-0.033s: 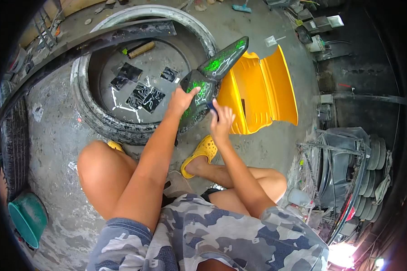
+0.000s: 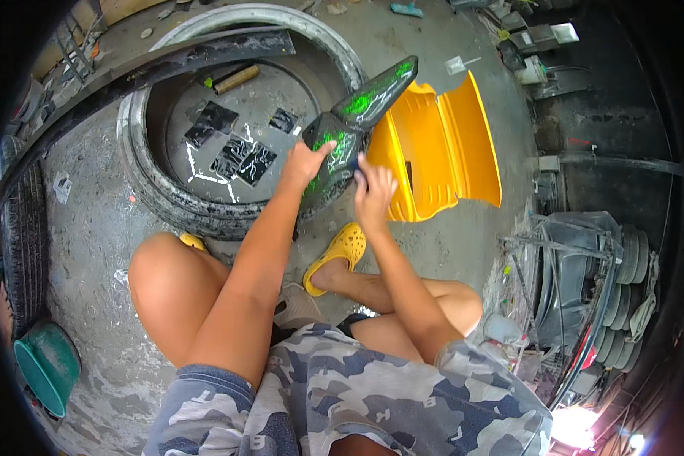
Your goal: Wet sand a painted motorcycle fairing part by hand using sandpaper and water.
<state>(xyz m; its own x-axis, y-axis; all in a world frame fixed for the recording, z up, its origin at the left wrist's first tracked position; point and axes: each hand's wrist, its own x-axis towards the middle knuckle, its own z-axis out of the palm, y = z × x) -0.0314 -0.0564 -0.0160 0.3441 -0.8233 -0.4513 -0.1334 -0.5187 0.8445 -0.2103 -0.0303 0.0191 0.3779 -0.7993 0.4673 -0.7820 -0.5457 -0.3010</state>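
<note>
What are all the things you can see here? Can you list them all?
black panel with green streaks: one, black and green, held over the tyre's rim
tyre: one, black and grey, lying flat ahead
dark flat pieces: several, black, inside the tyre
yellow panel: one, right of the tyre
clogs: two, yellow, on the feet
basin: one, teal, lower left
left hand: on the black panel
right hand: on the panel's lower end

The black panel (image 2: 357,125) looks like glossy plastic with green streaks; the yellow part (image 2: 452,152) is smooth plastic; the tyre (image 2: 156,190) is dusty, matt rubber; the floor (image 2: 91,228) is rough concrete.
</note>
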